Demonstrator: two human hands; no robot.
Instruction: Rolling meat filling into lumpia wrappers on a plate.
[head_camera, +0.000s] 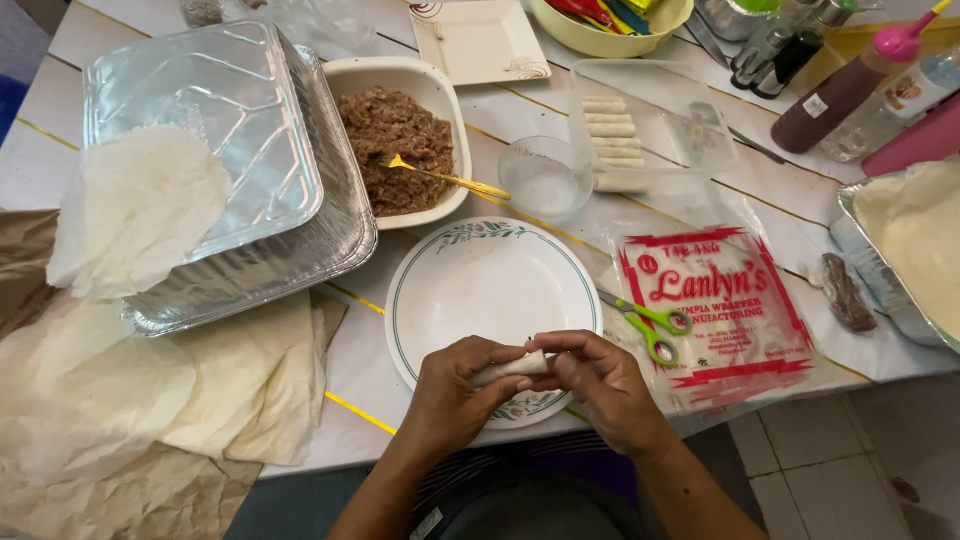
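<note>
A thin pale roll (512, 367) is pinched at its two ends by the fingers of both hands, left hand (455, 393) and right hand (602, 385), just above the near rim of a white plate (480, 290). Green scissors (652, 325) lie just right of the plate, on a wrapper pack (725, 310). Farther left sits a dish of mince (395, 140) with a yellow fork (445, 177); finished rolls (612, 135) fill a clear tray beyond, on the table (340, 400).

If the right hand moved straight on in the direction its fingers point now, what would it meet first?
The right hand points leftward, toward the left hand. Both grip one small roll, so it would probably press into that roll and the left fingers first.
</note>
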